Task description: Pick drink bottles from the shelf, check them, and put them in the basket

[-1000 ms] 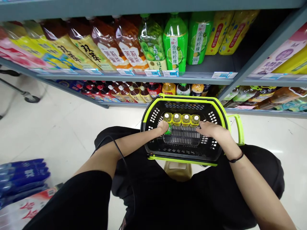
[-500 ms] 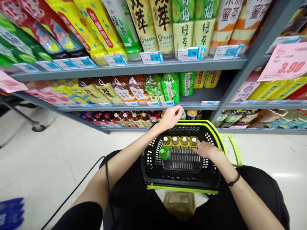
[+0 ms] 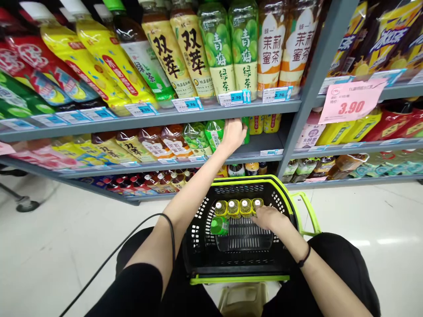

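My left hand (image 3: 234, 134) reaches onto the middle shelf, at a green bottle (image 3: 246, 132) partly hidden behind it. Its fingertips are out of sight, so I cannot tell whether they grip. Another green bottle (image 3: 214, 133) with a pale label stands just left of this hand. Down in the black basket (image 3: 238, 264), my right hand (image 3: 269, 218) has its fingers stretched out against a yellow bottle (image 3: 257, 205) with a white cap, at the right end of a row of several. Below the row's left end sits a green-capped bottle (image 3: 219, 225).
The shelf's upper edge (image 3: 198, 115) runs above my left hand. Several tea bottles (image 3: 194, 53) crowd the upper shelf. A grey upright post (image 3: 317, 66) stands to the right, with a pink price sign (image 3: 352, 101) beyond it. The basket's lime handle (image 3: 309, 215) sticks out right.
My left hand has moved up and forward from above the basket's far rim to the green bottle on the middle shelf. My right hand stays by the yellow bottle. The view has tilted up.
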The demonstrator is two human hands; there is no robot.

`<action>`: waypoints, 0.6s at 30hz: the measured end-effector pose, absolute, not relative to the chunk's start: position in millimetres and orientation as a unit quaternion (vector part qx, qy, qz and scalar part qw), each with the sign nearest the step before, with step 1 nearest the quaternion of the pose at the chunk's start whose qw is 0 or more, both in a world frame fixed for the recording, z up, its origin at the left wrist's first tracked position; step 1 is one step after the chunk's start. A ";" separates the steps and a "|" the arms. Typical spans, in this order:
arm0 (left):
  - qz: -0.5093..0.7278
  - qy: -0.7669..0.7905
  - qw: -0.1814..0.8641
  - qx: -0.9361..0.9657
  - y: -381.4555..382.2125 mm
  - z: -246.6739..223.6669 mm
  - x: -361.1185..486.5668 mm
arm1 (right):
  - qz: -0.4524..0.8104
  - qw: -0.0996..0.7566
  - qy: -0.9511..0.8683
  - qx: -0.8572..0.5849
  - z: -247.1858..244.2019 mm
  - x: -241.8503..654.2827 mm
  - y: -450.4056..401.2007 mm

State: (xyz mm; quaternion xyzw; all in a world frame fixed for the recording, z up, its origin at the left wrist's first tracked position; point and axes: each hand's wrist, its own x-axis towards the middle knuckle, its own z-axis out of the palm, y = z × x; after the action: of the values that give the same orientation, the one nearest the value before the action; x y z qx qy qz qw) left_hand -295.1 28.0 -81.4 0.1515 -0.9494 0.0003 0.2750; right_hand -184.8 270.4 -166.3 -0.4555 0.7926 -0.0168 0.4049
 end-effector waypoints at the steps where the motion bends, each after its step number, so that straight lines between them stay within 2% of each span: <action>1: -0.013 -0.950 0.270 0.159 24.0 -81.7 -303.3 | -0.017 0.405 0.794 -0.454 -165.3 -186.4 271.0; 5: -0.045 -0.947 0.266 0.177 15.1 -96.4 -329.2 | -0.015 0.397 0.804 -0.443 -162.3 -192.6 274.2; 10: -0.047 -0.914 0.332 0.228 11.8 -122.3 -344.9 | -0.017 0.395 0.807 -0.439 -160.3 -195.1 276.6; 18: -0.123 -0.905 0.349 0.213 5.7 -115.4 -349.5 | -0.025 0.394 0.808 -0.438 -157.3 -195.1 273.8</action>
State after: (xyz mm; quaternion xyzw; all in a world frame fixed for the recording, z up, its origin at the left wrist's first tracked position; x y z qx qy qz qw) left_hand -349.5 5.7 -115.4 0.2127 -0.9045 -0.1227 0.3486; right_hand -195.1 273.8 -157.3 -0.4376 0.8077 -0.0248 0.3943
